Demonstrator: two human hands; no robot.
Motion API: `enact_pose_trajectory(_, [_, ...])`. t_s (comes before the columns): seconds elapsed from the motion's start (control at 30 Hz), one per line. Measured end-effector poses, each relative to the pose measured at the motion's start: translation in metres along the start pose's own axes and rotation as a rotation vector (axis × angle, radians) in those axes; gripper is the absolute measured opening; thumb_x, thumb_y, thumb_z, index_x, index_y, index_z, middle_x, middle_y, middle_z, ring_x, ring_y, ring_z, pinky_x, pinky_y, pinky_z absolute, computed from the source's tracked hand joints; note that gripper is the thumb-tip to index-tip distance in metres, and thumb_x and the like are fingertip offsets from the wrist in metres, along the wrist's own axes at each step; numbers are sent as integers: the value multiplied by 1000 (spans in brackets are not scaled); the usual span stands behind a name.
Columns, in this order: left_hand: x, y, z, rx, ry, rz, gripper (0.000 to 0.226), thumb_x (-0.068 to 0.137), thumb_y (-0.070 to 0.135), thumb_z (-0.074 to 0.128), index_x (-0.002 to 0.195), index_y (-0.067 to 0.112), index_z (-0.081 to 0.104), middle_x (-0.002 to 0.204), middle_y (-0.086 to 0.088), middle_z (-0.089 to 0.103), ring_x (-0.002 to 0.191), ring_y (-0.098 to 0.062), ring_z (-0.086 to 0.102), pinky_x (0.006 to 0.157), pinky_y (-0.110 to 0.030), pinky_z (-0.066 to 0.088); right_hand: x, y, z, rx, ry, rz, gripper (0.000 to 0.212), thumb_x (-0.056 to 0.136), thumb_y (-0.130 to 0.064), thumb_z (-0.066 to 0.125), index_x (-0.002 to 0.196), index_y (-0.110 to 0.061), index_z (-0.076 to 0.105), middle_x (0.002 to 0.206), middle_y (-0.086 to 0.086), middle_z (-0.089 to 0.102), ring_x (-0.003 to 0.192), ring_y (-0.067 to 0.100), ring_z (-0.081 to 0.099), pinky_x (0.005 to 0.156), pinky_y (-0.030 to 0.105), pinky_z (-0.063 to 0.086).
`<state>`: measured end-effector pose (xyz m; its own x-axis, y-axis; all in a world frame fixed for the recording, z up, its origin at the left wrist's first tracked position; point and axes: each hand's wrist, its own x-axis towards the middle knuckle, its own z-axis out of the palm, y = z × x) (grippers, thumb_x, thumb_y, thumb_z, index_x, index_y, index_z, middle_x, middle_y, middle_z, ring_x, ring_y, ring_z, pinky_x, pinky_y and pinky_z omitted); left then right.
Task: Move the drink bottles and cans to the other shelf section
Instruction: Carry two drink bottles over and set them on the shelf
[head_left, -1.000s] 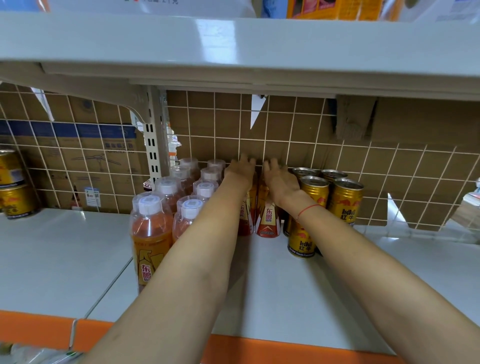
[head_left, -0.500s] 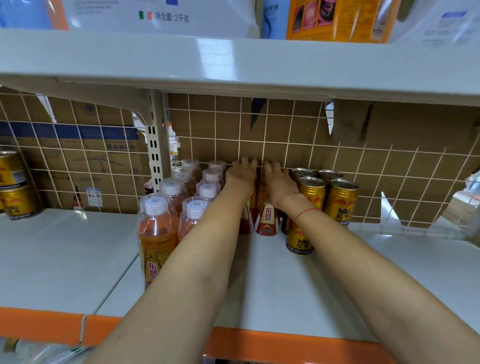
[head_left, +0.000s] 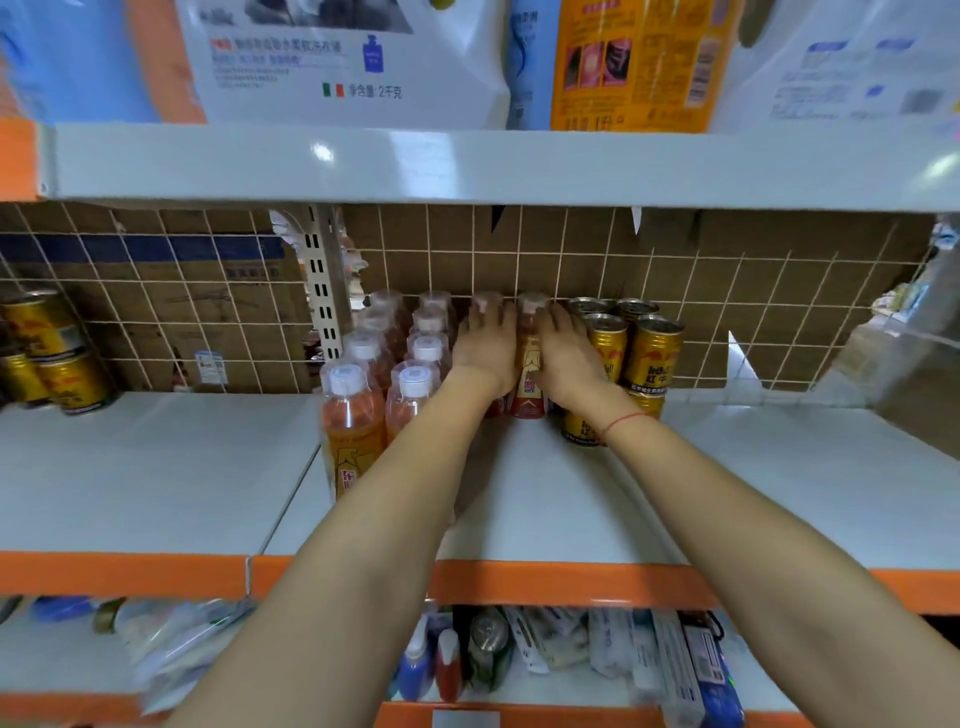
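While gold cans (head_left: 652, 353) stood just beside, left hand (head_left: 485, 345) and right hand (head_left: 569, 353) each gripped an orange bottle (head_left: 530, 364) at the shelf (head_left: 545, 499) back.

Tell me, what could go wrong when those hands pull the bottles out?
The left hand and right hand grip bottles packed between other bottles and stacked gold cans. Pulling them forward might knock the neighbouring bottles over, or bump the stacked cans so they topple off the shelf.

Above the white shelf (head_left: 467, 166), a detergent bag (head_left: 332, 57) reads "2千克"; below it, a gold can (head_left: 652, 358) reads "红牛".
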<state>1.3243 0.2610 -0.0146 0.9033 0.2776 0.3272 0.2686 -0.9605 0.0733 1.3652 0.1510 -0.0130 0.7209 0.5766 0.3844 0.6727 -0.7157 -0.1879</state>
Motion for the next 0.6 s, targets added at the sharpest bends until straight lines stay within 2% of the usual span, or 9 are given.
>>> enact_pose_trajectory(0.07, [-13, 4, -5, 22, 7, 11, 85, 88, 18, 59, 150, 5, 4, 157, -19, 5, 145, -38, 6, 118, -44, 17, -11, -1, -6, 17, 12, 11, 81, 81, -11, 67, 148, -7, 20, 153, 17, 21, 140, 35, 20, 115, 38, 21])
enact_pose_trajectory(0.17, [-35, 10, -15, 23, 25, 19, 86, 84, 23, 63, 150, 7, 10, 155, -19, 15, 143, -37, 15, 117, -44, 20, -29, -3, -13, 39, 9, 22, 81, 82, -11, 66, 148, -7, 20, 151, 16, 23, 140, 33, 22, 115, 38, 23])
enact_pose_trajectory(0.3, [-65, 15, -27, -18, 53, 23, 81, 84, 25, 63, 149, 9, 16, 153, -18, 21, 141, -36, 20, 117, -44, 20, -54, -5, -23, 82, 9, 15, 76, 83, -15, 66, 147, -9, 24, 149, 16, 28, 136, 33, 29, 112, 38, 27])
enact_pose_trajectory(0.43, [-97, 21, -37, 4, 66, -12, 82, 85, 25, 64, 149, 10, 16, 155, -17, 19, 142, -36, 18, 117, -44, 17, -81, -10, -34, 90, 31, -23, 75, 80, -14, 69, 143, -9, 29, 145, 15, 33, 132, 32, 34, 108, 39, 33])
enact_pose_trajectory(0.6, [-145, 28, -44, 25, 68, -86, 79, 90, 27, 60, 149, 7, 12, 156, -17, 14, 145, -34, 10, 117, -41, 13, -119, -21, -41, 76, -38, -80, 75, 82, -14, 65, 144, -5, 25, 150, 15, 24, 136, 32, 26, 111, 37, 27])
